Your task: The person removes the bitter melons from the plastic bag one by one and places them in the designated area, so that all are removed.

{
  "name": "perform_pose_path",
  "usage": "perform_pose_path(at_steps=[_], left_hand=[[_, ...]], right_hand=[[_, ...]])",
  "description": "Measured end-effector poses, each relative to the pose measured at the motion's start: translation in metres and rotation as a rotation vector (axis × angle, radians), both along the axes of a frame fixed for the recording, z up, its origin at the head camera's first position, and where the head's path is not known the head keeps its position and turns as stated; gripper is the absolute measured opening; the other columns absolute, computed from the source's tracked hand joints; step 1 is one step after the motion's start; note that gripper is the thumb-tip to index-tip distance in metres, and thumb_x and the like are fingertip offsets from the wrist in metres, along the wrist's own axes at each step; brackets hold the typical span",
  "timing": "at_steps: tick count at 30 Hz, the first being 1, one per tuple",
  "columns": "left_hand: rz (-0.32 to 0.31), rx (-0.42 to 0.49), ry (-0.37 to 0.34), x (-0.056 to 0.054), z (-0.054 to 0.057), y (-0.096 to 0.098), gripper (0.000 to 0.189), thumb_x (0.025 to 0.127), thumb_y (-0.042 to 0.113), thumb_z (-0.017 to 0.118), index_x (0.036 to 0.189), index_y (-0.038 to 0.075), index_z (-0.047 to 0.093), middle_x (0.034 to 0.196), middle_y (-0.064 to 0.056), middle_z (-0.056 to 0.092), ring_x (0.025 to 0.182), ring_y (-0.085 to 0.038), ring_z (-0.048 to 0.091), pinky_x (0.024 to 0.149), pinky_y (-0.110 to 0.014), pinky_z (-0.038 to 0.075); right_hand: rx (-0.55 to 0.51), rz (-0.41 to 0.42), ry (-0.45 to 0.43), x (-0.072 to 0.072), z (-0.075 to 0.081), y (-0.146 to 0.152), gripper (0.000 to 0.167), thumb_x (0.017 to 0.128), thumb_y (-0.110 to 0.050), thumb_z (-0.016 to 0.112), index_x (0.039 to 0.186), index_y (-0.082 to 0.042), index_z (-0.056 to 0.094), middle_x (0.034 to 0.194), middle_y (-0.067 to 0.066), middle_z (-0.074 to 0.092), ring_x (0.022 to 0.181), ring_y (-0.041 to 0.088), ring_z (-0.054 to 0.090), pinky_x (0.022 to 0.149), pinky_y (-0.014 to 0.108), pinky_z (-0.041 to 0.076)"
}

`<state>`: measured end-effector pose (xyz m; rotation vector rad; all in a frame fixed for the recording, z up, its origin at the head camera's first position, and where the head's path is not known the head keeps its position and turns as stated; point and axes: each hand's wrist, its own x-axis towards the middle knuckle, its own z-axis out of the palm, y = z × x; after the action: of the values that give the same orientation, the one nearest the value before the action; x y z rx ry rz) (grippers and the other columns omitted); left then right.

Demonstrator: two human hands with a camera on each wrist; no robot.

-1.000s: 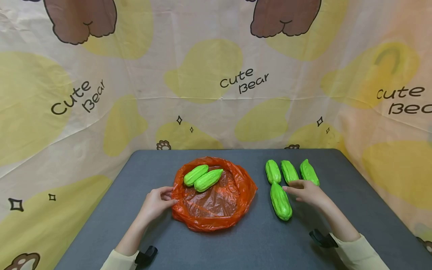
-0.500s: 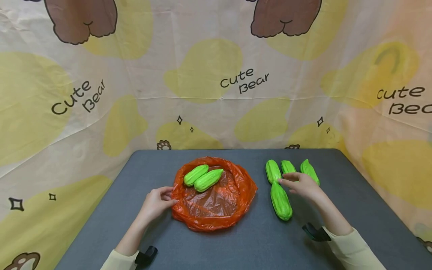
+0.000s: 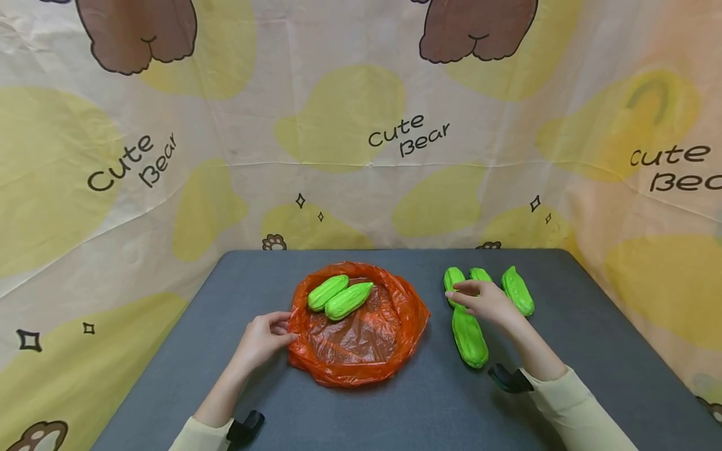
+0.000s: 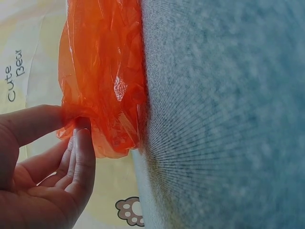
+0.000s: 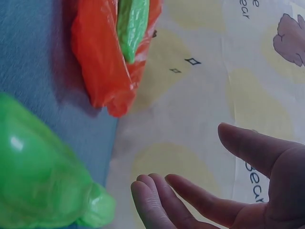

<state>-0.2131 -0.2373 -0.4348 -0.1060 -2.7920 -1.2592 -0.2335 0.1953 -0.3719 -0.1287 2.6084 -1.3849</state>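
My left hand [image 3: 264, 338] pinches the left rim of a red-orange plastic bag [image 3: 414, 313], its thumb and fingertips on the film in the left wrist view. The bag lies open with rolled edges. Inside rest two bright green ribbed gourds, a left one [image 3: 327, 293] and a right one [image 3: 350, 301]. My right hand [image 3: 486, 302] hovers over the gourds at right, thumb and fingers apart and nothing between them in the right wrist view. It overlaps the back left gourd [image 3: 454, 277], the back middle gourd [image 3: 480, 274] and the tip of the front gourd [image 3: 470, 338].
Another green gourd [image 3: 516, 291] lies at the far right of the group. All stands on a dark grey table [image 3: 361, 416]. A printed cloth [image 3: 338, 188] hangs around the table's back and sides. Black bands sit at both wrists.
My right hand has shifted left and a little up across the gourds, from beside the front one to over the back left one. My left hand and the bag have stayed put.
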Motion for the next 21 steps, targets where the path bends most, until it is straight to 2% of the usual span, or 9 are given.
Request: perform_pose_path(at_steps=[11, 21], left_hand=[[0.012, -0.013, -0.009, 0.0, -0.001, -0.001, 0.044, 0.076, 0.009, 0.077, 0.116, -0.003, 0.064, 0.094, -0.009, 0.068, 0.078, -0.013, 0.063, 0.064, -0.023, 0.05], [0.008, -0.003, -0.012, 0.001, -0.001, -0.002, 0.044, 0.076, 0.009, 0.077, 0.117, -0.003, 0.063, 0.093, -0.009, 0.068, 0.078, -0.014, 0.063, 0.064, -0.023, 0.05]], right_hand=[[-0.007, 0.019, 0.001, -0.012, 0.001, -0.022, 0.059, 0.091, -0.039, 0.061, 0.132, 0.002, 0.051, 0.131, 0.024, 0.053, 0.114, 0.037, 0.057, 0.089, 0.042, 0.051], [-0.083, 0.047, -0.037, -0.024, 0.0, -0.043, 0.057, 0.092, -0.035, 0.061, 0.133, 0.003, 0.05, 0.134, 0.024, 0.051, 0.119, 0.036, 0.054, 0.093, 0.044, 0.048]])
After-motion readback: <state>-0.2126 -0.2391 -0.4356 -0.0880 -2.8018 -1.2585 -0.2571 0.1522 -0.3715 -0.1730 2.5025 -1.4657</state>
